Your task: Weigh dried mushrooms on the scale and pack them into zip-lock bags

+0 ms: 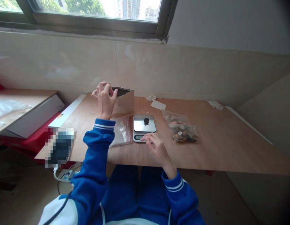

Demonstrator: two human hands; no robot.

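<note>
My left hand [104, 98] is raised at the left side of a standing brown paper bag [123, 105]. Its fingers are curved and apart, and it covers the left part of the bag's open top. My right hand [157, 148] hovers at the front of a small digital kitchen scale [138, 125], fingers stretched loosely over the display and button edge. Whether a fingertip presses there I cannot tell. On the scale's shiny plate lies a small dark, irregular piece [146, 121]. Left of the scale is a flat clear zip bag [121, 131] with small white packets inside.
A zip bag of brownish dried pieces [182, 132] lies right of the scale. Behind stand a white card [158, 105] and crumpled tissue [151, 98]; more tissue [215, 105] is far right. A phone [60, 147] with a cable sits at the table's [229, 147] left edge.
</note>
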